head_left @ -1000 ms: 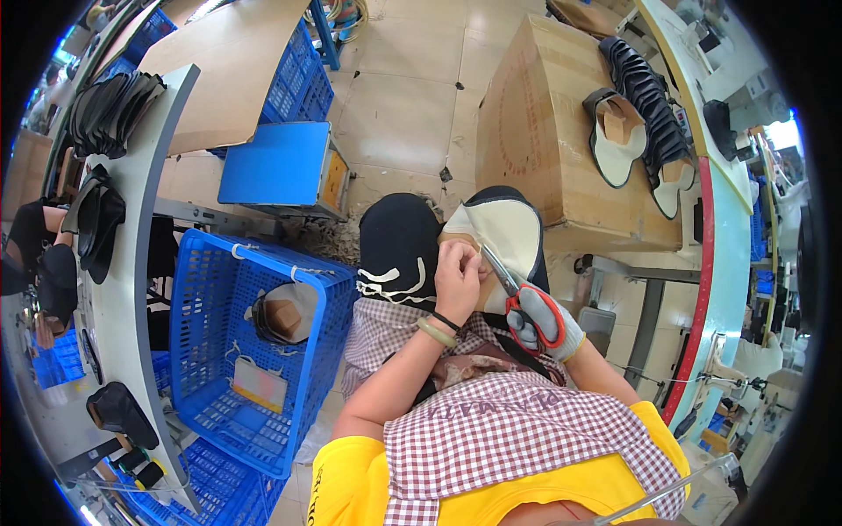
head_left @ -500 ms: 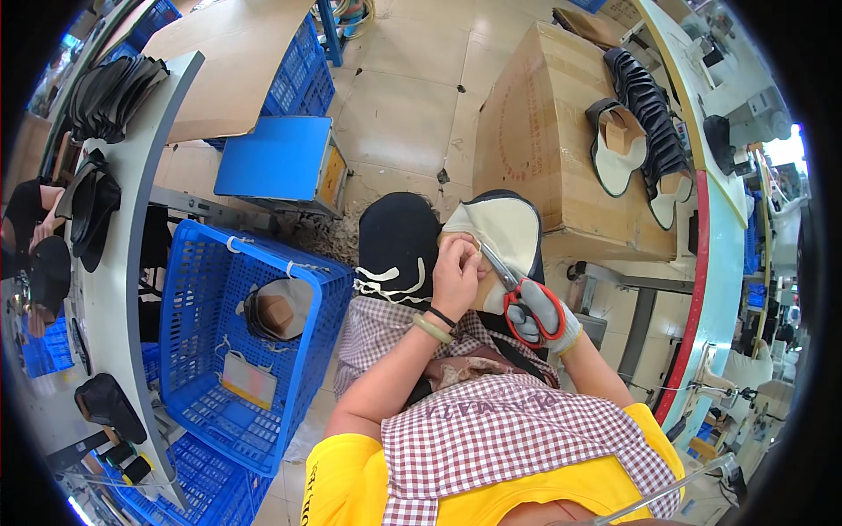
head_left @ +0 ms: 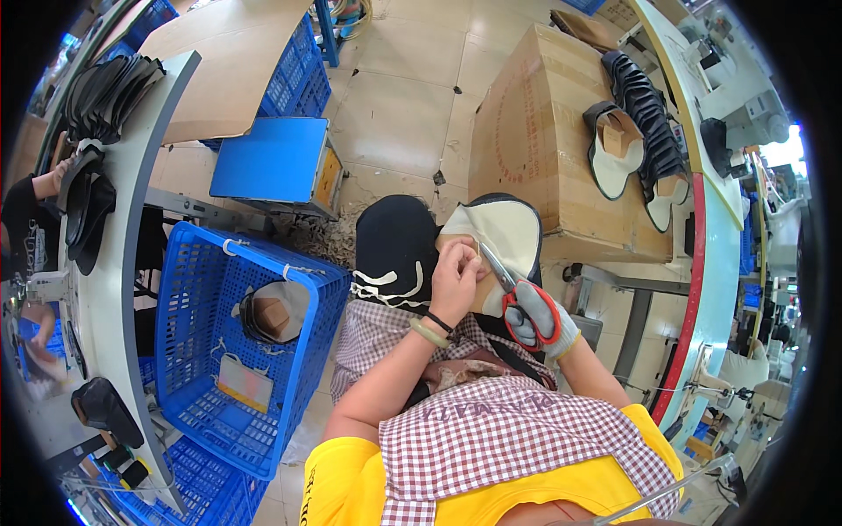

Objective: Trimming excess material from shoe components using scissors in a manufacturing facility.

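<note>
At the centre of the frame we note the left hand (head_left: 456, 282), bare, pinching the edge of a cream-lined black shoe upper (head_left: 504, 232) held on the lap. The right hand (head_left: 539, 320), in a grey glove, is curled through the red handles of scissors (head_left: 513, 289), blades meeting the upper's edge. A blue basket (head_left: 189, 351) stands lower left.

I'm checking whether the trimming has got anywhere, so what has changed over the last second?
Very little. The left hand still pinches the cream lining of the shoe upper, and the gloved right hand still holds the red-handled scissors with the blades at the same edge. Only the view shifted slightly. The blue crate and cardboard box stayed put.
</note>
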`<action>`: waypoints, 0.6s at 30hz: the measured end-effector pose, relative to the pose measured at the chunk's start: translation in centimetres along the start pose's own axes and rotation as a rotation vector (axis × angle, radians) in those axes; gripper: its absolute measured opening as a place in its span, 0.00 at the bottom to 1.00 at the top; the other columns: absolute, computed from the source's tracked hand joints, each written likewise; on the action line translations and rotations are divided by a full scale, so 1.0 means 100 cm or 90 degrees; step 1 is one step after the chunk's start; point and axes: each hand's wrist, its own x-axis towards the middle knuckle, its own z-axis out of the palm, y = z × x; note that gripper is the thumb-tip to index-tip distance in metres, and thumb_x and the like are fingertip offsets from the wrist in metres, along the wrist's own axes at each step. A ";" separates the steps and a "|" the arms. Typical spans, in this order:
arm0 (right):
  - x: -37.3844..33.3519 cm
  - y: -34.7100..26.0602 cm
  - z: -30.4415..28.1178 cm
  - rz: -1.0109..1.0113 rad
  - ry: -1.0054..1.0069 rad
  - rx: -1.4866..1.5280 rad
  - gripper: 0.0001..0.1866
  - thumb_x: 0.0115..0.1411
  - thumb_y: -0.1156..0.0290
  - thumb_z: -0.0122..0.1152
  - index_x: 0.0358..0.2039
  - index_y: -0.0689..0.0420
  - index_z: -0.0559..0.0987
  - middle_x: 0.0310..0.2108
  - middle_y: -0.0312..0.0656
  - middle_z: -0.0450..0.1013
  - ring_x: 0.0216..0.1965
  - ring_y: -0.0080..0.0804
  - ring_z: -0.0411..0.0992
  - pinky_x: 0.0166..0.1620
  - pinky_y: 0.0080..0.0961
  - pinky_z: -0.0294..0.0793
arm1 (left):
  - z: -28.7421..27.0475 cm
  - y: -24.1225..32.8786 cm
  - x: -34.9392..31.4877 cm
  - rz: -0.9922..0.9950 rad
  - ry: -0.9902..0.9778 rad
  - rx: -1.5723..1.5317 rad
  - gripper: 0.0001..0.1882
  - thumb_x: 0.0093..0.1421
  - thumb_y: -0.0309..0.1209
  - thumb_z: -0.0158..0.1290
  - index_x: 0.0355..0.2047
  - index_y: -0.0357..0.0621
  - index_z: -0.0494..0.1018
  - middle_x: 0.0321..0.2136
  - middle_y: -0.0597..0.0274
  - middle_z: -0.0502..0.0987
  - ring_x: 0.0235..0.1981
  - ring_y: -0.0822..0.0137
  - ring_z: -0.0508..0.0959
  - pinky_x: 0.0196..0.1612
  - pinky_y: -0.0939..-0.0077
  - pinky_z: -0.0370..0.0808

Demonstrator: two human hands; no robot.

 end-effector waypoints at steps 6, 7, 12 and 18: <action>0.001 -0.004 0.000 0.022 0.034 -0.028 0.21 0.63 0.47 0.51 0.40 0.54 0.70 0.21 0.32 0.67 0.14 0.15 0.59 0.15 0.12 0.56 | -0.002 -0.002 -0.004 0.057 -0.017 0.090 0.01 0.60 0.18 0.46 0.30 0.34 0.66 0.48 0.60 0.64 0.31 0.77 0.74 0.39 0.80 0.79; 0.002 -0.004 0.000 0.027 0.044 -0.044 0.22 0.62 0.46 0.51 0.39 0.54 0.70 0.21 0.32 0.68 0.13 0.15 0.59 0.15 0.12 0.56 | -0.002 -0.001 -0.004 0.057 -0.017 0.088 0.01 0.60 0.18 0.46 0.30 0.34 0.66 0.48 0.60 0.64 0.31 0.77 0.74 0.39 0.80 0.79; 0.006 -0.001 -0.026 0.167 -0.232 0.461 0.26 0.62 0.41 0.47 0.37 0.55 0.72 0.21 0.36 0.69 0.11 0.17 0.58 0.11 0.15 0.55 | 0.004 0.004 -0.009 0.073 0.008 0.121 0.01 0.59 0.19 0.47 0.32 0.34 0.66 0.46 0.55 0.68 0.28 0.72 0.75 0.36 0.79 0.78; -0.028 -0.027 0.003 0.066 0.056 -0.023 0.21 0.63 0.48 0.50 0.41 0.53 0.71 0.24 0.35 0.73 0.15 0.17 0.64 0.17 0.12 0.62 | -0.007 -0.005 -0.011 -0.082 -0.005 -0.162 0.02 0.63 0.23 0.45 0.34 0.36 0.66 0.52 0.56 0.65 0.35 0.73 0.77 0.39 0.81 0.78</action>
